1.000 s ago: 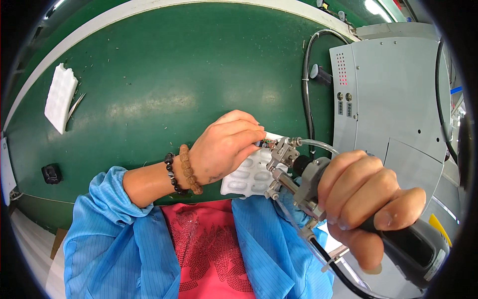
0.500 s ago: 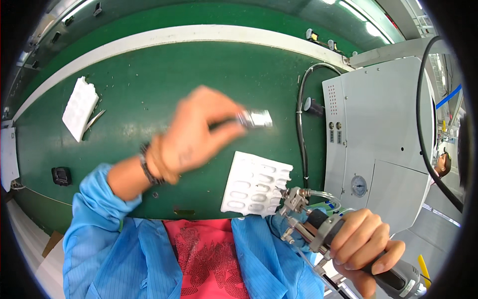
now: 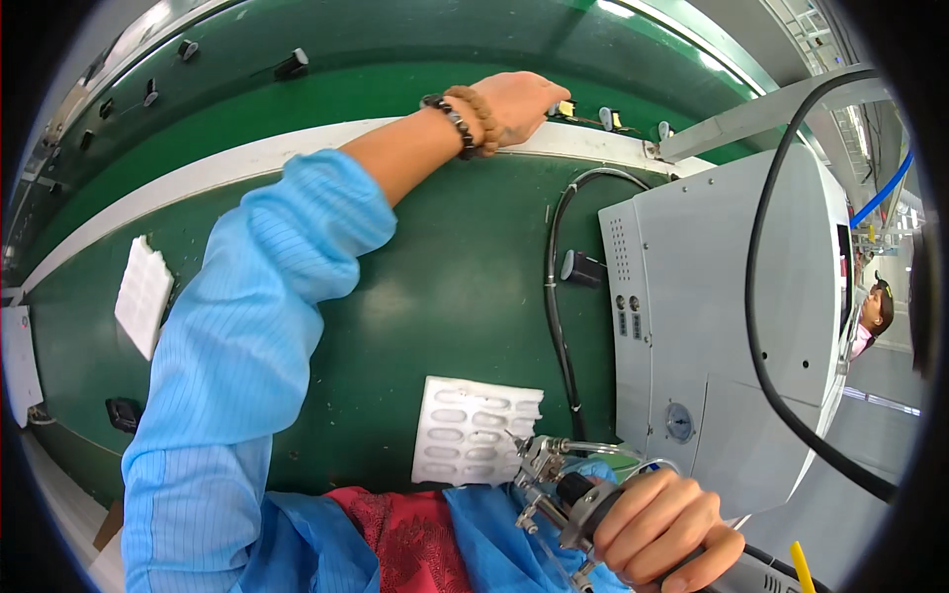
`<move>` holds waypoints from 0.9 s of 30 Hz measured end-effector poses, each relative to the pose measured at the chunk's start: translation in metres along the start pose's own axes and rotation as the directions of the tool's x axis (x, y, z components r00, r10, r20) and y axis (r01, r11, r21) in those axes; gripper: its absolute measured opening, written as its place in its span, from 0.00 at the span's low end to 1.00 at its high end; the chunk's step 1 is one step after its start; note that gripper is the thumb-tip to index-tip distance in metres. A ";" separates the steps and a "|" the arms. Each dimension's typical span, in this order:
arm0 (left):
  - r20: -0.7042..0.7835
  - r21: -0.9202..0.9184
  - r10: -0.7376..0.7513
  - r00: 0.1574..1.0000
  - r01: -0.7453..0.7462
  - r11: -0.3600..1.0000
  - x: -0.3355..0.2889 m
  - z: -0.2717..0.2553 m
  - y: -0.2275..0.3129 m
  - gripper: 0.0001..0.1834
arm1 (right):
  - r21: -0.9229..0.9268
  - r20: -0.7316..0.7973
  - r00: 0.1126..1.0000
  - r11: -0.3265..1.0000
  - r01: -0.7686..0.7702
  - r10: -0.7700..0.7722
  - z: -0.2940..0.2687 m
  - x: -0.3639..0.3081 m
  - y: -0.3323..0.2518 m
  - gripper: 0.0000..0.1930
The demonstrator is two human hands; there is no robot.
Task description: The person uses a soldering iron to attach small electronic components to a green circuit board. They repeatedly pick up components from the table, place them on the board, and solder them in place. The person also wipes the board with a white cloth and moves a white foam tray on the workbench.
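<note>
My left hand [image 3: 519, 109] reaches across the bench to the green belt beyond the white rail. Its fingers are bent together, and what they hold, if anything, is hidden. Close by the fingertips is a small black, grey and yellow part [image 3: 562, 109]. Low on the right, my right hand [image 3: 662, 529] wraps around a black-handled dispensing gun [image 3: 576, 509] with a metal valve head and clear tubes. The gun's thin tip points over the right side of a white foam tray [image 3: 465, 428] with oval hollows.
Two similar parts [image 3: 610, 119] sit farther right on the belt. A black cable [image 3: 556, 296] and a dark cylindrical part [image 3: 583, 269] lie beside a grey machine cabinet [image 3: 712, 306] with a gauge. On the left are another white foam tray [image 3: 143, 296] and a small black object [image 3: 123, 414].
My left hand has moved from mid-bench, where it held a silvery piece, out to the belt. That piece no longer shows. My right hand still holds the gun; the whole view has shifted.
</note>
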State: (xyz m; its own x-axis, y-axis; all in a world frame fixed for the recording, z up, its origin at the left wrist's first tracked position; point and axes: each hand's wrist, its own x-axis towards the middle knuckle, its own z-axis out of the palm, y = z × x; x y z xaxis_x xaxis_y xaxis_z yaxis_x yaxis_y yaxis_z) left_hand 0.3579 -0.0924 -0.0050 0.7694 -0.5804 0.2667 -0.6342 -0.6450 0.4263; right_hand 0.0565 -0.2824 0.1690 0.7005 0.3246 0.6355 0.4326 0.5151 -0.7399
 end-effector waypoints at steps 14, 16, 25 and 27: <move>-0.201 -0.331 -0.152 0.968 0.079 0.940 -0.066 -0.040 0.066 0.15 | -0.027 -0.043 0.999 1.000 0.002 -0.004 -0.004 -0.005 -0.002 0.19; -0.145 -0.389 -0.114 0.983 0.050 0.920 -0.126 -0.056 0.104 0.15 | -0.063 -0.036 0.999 0.998 -0.020 0.018 -0.005 -0.010 -0.005 0.20; -0.091 -0.519 -0.178 0.980 0.106 0.848 -0.268 -0.034 0.203 0.16 | -0.053 -0.012 0.989 0.988 0.148 -0.149 -0.005 -0.022 0.002 0.23; -0.108 -0.468 -0.171 0.979 0.101 0.878 -0.268 -0.026 0.206 0.17 | -0.072 -0.021 0.989 0.986 0.148 -0.149 -0.001 -0.021 0.001 0.23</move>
State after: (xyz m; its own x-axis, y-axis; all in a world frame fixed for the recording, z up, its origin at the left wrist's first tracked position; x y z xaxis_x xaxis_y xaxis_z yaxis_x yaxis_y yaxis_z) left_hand 0.0229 -0.0567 0.0332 0.8701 -0.4043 0.2819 -0.4435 -0.3926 0.8057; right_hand 0.0424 -0.2896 0.1544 0.6400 0.2269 0.7341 0.5709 0.4990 -0.6519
